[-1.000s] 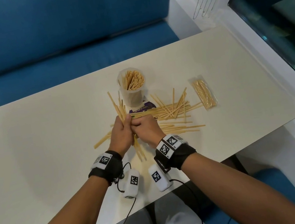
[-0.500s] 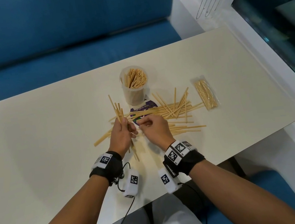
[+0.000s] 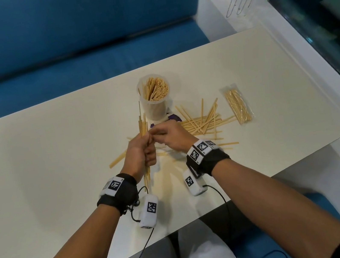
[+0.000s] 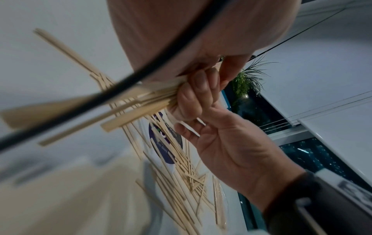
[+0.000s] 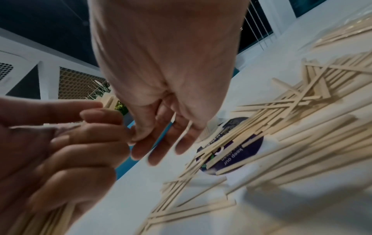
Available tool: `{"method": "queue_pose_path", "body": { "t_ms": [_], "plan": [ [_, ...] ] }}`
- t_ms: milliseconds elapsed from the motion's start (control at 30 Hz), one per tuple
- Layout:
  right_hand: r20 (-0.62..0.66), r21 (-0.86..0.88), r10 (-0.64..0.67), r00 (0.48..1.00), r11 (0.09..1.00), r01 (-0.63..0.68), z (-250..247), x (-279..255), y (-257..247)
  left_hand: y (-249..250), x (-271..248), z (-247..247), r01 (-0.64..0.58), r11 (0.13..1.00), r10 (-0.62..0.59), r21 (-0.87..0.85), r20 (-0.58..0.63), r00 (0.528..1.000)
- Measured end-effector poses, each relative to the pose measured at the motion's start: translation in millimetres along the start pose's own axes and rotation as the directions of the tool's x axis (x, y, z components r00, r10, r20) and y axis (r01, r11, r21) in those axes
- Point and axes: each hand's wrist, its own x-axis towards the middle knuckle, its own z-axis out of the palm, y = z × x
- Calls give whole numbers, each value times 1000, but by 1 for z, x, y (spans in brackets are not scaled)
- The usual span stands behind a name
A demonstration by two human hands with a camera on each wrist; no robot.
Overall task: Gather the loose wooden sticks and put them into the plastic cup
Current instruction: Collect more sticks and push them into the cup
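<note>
A clear plastic cup (image 3: 155,103) stands upright on the table, packed with wooden sticks. My left hand (image 3: 148,152) grips a bundle of sticks (image 3: 142,125) nearly upright just in front of the cup; the left wrist view shows its fingers (image 4: 193,95) curled round the bundle (image 4: 128,109). My right hand (image 3: 157,134) meets the left at the bundle and seems to pinch one thin stick, mostly hidden by the fingers (image 5: 161,139). Loose sticks (image 3: 204,123) lie crisscrossed on the table to the right of my hands, and others (image 3: 118,159) lie to the left.
A sealed clear packet of sticks (image 3: 238,106) lies right of the pile. A round purple sticker (image 3: 174,118) sits under the sticks by the cup. The pale table (image 3: 57,159) ends close to my body; a blue bench (image 3: 87,70) runs behind it, a window on the right.
My left hand has lifted the bundle and turned it more upright. My right hand went out to the loose pile and has come back to the bundle.
</note>
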Motion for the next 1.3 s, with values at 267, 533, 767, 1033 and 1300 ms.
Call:
{"method": "queue_pose_path", "body": {
  "t_ms": [267,533,767,1033,1300],
  "plan": [
    [-124,77,218,968,975,-210,13,-18,23,-3,15,-11,-51,991,87,122,-317,945],
    [554,735,400,731,177,-654,42,-45,10,17,13,4,-276,960,269,40,-392,880],
    [517,815,354,779,74,-574,29,-37,-15,18,8,12,-340,927,376,160,-401,835],
    [281,652,431,858,570,-500,15,-39,-34,11,6,10,-274,929,347,250,-326,879],
    [-208,-149,-284,936,955,256,-25,-31,-111,4,0,7,-152,895,243,419,-173,954]
  ]
}}
